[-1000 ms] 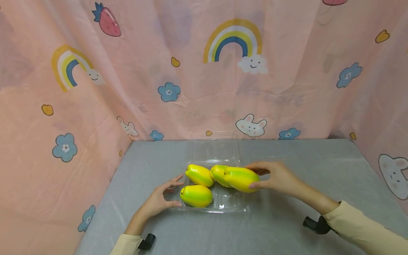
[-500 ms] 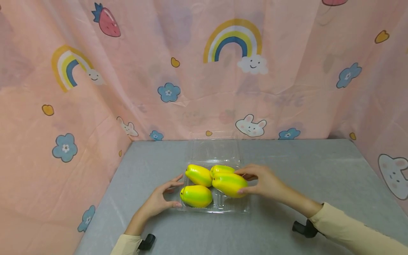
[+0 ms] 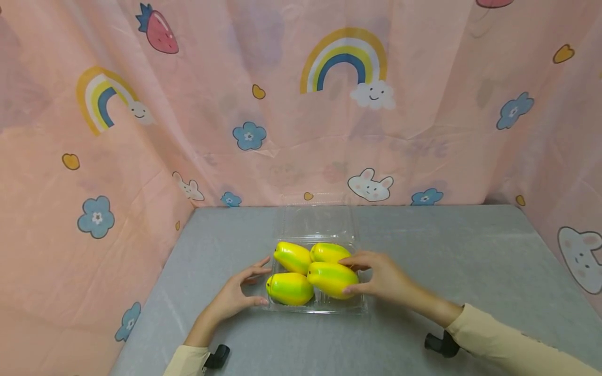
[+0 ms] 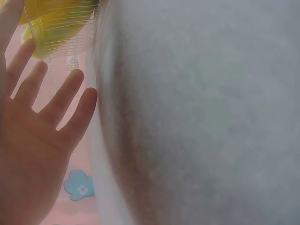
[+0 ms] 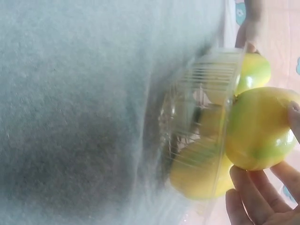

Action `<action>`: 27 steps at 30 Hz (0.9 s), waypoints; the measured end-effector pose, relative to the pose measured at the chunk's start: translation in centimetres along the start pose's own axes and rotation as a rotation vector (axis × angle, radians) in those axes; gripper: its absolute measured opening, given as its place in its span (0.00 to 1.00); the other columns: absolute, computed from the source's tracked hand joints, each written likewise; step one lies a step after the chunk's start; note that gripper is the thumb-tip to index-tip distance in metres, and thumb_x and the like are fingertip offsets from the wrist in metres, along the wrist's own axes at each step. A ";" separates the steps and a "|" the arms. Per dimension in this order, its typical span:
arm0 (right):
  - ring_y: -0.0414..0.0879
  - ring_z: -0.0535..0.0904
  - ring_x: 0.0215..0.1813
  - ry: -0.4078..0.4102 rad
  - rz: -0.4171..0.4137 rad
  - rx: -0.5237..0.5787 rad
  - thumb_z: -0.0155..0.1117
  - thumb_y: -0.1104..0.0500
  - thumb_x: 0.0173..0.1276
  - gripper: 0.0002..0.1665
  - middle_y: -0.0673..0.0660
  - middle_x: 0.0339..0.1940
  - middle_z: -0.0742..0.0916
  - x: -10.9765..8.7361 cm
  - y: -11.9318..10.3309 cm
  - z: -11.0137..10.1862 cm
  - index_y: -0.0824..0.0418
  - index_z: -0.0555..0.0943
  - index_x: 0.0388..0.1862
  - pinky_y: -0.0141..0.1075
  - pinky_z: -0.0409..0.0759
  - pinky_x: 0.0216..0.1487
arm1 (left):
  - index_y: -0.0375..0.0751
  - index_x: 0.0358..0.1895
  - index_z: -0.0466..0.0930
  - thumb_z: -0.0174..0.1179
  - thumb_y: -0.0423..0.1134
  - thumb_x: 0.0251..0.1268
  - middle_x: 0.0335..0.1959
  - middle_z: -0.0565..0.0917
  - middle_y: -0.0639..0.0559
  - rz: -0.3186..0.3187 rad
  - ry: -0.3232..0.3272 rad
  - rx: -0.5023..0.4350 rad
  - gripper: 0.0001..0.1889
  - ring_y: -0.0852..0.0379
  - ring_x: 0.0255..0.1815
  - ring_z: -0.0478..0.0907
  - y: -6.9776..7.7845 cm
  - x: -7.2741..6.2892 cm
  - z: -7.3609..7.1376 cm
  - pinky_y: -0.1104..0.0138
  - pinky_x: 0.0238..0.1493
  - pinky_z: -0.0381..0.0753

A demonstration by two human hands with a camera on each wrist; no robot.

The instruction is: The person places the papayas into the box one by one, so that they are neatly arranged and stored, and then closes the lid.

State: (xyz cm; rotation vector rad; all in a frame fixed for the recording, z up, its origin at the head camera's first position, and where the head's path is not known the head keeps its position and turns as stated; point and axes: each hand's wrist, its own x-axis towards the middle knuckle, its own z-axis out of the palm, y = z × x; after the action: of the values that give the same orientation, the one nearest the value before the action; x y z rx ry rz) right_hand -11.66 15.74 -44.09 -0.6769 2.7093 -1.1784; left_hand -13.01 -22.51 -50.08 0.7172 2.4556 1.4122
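My right hand (image 3: 385, 275) holds a yellow-green papaya (image 3: 329, 279) between thumb and fingers, over the front right part of a clear plastic box (image 3: 340, 308). In the right wrist view, that papaya (image 5: 262, 126) is at the box's rim, partly above it. Three more papayas lie inside: one at back left (image 3: 292, 257), one at back right (image 3: 329, 253) and one at front left (image 3: 289, 289). Beside the box's left wall is my left hand (image 3: 235, 292), thumb and fingers spread, fingertips right at the edge. The left wrist view shows its fingers (image 4: 61, 98) extended.
The box's clear lid (image 3: 317, 222) stands folded back behind it, toward the pink patterned curtain (image 3: 291, 104). A grey tabletop (image 3: 423, 250) surrounds the box. Black wrist mounts (image 3: 442, 344) sit under both sleeves.
My right hand has carried the papaya leftward and toward the front, from overlapping the back right papaya to the front right part of the box. My left hand has stayed in place.
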 end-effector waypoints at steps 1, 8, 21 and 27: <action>0.41 0.82 0.48 0.003 0.000 -0.005 0.78 0.40 0.50 0.37 0.47 0.49 0.86 0.0 0.0 0.1 0.52 0.83 0.58 0.46 0.85 0.54 | 0.46 0.68 0.72 0.75 0.44 0.52 0.80 0.60 0.53 0.000 0.000 0.000 0.37 0.42 0.80 0.57 0.0 0.0 0.0 0.40 0.68 0.69; 0.41 0.81 0.48 0.037 -0.009 -0.039 0.80 0.41 0.47 0.36 0.44 0.48 0.88 0.0 0.2 1.0 0.51 0.84 0.56 0.50 0.81 0.58 | 0.47 0.68 0.72 0.75 0.45 0.51 0.80 0.60 0.55 -0.003 0.002 -0.005 0.37 0.43 0.80 0.57 0.1 0.0 0.0 0.40 0.68 0.68; 0.41 0.80 0.48 0.069 -0.049 -0.077 0.79 0.38 0.46 0.36 0.45 0.48 0.86 -0.3 0.8 2.4 0.50 0.85 0.54 0.44 0.82 0.55 | 0.49 0.67 0.73 0.76 0.46 0.50 0.80 0.60 0.55 -0.003 0.009 0.002 0.37 0.44 0.80 0.58 0.1 0.0 0.0 0.41 0.68 0.69; 0.41 0.81 0.51 0.092 -0.056 -0.128 0.81 0.40 0.45 0.35 0.44 0.48 0.87 -0.4 1.1 2.8 0.49 0.85 0.54 0.48 0.80 0.56 | 0.49 0.67 0.73 0.75 0.46 0.50 0.80 0.60 0.54 -0.004 0.005 0.004 0.37 0.44 0.80 0.57 0.1 0.0 0.0 0.41 0.68 0.69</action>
State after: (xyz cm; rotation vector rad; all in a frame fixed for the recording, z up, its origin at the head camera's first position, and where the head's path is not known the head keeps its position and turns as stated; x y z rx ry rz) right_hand -10.90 14.72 -46.79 -0.7373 2.8807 -1.0812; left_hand -12.94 -22.50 -50.01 0.7095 2.4627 1.4099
